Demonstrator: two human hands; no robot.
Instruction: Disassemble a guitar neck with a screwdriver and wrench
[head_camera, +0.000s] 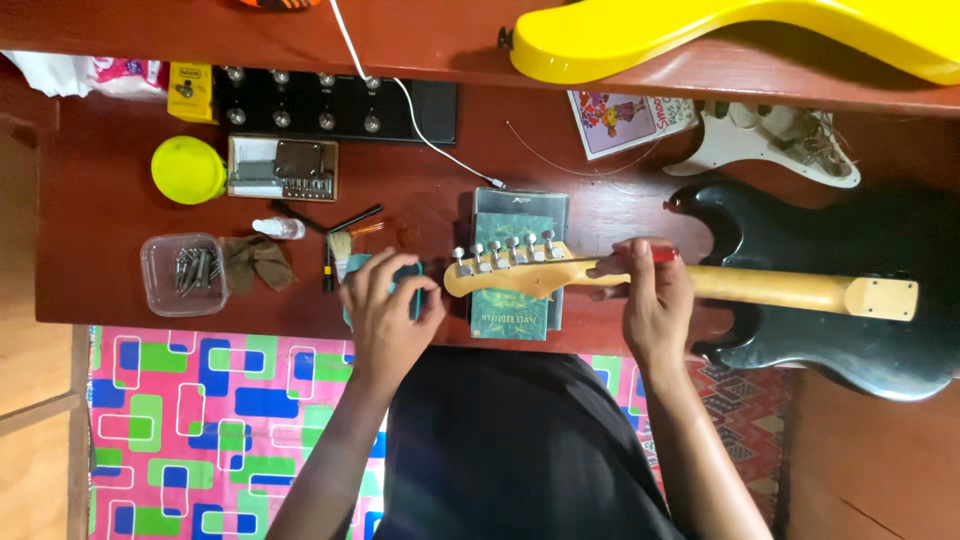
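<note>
Guitar neck: headstock propped on green book, apparently for support. Right hand pinched red tool at neck; left hand closed on teal object.

Left hand is lying palm-down, fingers curled — right hand is pinching, both forearms reaching forward.

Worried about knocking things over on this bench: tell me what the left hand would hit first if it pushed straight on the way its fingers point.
The left hand points away from the body. First in line, probably the small paintbrush just beyond the fingertips; depth is unclear.
</note>
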